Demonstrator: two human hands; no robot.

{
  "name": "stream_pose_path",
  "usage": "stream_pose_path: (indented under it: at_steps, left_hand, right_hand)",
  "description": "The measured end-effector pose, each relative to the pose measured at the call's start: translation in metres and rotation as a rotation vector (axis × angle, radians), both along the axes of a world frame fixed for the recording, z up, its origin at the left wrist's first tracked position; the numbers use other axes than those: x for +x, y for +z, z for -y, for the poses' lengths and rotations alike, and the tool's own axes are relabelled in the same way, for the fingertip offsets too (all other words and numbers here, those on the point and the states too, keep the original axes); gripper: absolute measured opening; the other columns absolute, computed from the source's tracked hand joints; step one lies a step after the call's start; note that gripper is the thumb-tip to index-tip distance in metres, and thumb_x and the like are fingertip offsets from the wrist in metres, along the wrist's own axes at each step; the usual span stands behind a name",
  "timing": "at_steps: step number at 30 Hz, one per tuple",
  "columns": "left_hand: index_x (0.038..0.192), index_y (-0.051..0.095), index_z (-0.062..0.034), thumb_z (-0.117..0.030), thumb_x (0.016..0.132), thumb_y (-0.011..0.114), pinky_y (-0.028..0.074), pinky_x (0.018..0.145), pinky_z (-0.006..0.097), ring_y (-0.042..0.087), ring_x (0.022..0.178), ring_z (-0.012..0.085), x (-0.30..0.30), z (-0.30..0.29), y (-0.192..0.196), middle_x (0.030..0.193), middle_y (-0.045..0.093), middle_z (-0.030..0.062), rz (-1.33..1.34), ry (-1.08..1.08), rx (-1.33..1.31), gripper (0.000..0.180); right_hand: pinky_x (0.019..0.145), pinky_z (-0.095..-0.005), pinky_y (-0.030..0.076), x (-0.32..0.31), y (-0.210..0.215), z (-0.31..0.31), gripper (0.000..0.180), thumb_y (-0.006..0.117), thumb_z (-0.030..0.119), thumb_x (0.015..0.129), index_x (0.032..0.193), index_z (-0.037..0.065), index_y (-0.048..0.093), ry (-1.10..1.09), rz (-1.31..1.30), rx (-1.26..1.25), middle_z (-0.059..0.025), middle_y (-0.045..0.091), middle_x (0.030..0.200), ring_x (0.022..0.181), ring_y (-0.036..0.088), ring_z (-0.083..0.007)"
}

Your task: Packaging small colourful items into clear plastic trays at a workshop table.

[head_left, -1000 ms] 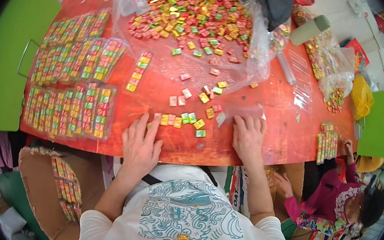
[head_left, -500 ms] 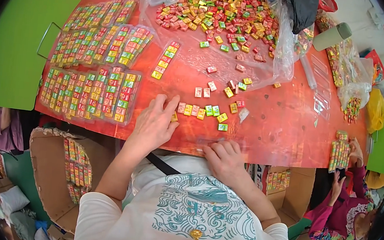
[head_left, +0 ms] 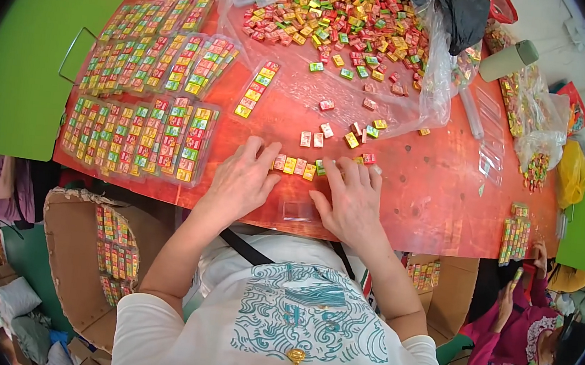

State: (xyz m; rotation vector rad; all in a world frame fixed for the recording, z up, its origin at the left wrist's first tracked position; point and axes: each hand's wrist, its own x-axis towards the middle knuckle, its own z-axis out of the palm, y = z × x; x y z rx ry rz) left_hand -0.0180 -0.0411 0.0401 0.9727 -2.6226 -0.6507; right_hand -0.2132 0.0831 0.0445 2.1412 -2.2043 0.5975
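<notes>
Head view: at the near edge of the red bench (head_left: 439, 212), a short row of small rectangular boxes in pink, yellow and green (head_left: 300, 167) lies between the person's two bare hands. The left hand (head_left: 239, 182) is at the row's left end, fingers bent and thumb apart; the right hand (head_left: 352, 201) is at the right end, its index fingertip by a green box and its thumb spread towards the body. Neither is clenched; whether the fingertips grasp any box cannot be told. A clear rectangular plastic piece (head_left: 298, 211) lies between the hands, nearer the person. Beyond the row, loose boxes of the same kind (head_left: 312, 140) lie scattered, leading up to a large mixed heap (head_left: 345, 17) on a crumpled transparent plastic sheet (head_left: 433, 97). Left of the scatter lies a single filled strip (head_left: 256, 90); further left, filled strips in clear plastic packaging (head_left: 144, 135) overlap in rows. At the right are clear plastic trays (head_left: 490, 163), a pale green cylindrical bottle (head_left: 509, 61) and a yellow plastic bag (head_left: 573, 174). A co-worker in a magenta top (head_left: 513, 330) sits at the right, one hand near a stack of filled strips (head_left: 515, 238). Below the bench, at the left, an open brown cardboard box (head_left: 70, 252) contains further filled strips.
</notes>
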Motion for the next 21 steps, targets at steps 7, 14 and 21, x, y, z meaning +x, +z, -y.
stream_pose_path:
  at_steps: [7,14,21]
  left_hand:
    - [0.129,0.057,-0.0032,-0.014,0.085,0.073,0.057,0.078,0.048,0.064,0.099,0.0355,-0.014,-0.002,-0.006,0.11,0.052,0.0178,0.07,-0.07,-0.073,0.048]
    - [0.105,0.062,-0.0039,-0.011,0.09,0.066,0.057,0.069,0.048,0.065,0.087,0.0348,-0.018,0.0,-0.014,0.098,0.052,0.0165,-0.007,-0.071,-0.132,0.017]
    - [0.105,0.061,-0.0041,-0.01,0.091,0.064,0.057,0.066,0.047,0.065,0.086,0.036,-0.018,-0.006,-0.001,0.097,0.053,0.0167,-0.026,-0.074,-0.066,0.016]
  right_hand:
    - [0.092,-0.0444,0.041,0.001,-0.016,0.017,0.044,0.074,0.025,0.085,0.125,0.008,0.064,0.043,-0.036,0.048,-0.0104,0.059,0.116,0.103,0.057,-0.0283]
    - [0.084,-0.0428,0.046,-0.002,-0.031,0.025,0.034,0.074,0.016,0.085,0.117,0.009,0.067,0.068,0.017,0.032,-0.0099,0.06,0.107,0.096,0.059,-0.0292]
    - [0.082,-0.0458,0.047,-0.006,-0.016,0.016,0.03,0.073,0.012,0.086,0.115,0.007,0.067,0.091,0.159,0.002,-0.013,0.058,0.103,0.093,0.058,-0.0328]
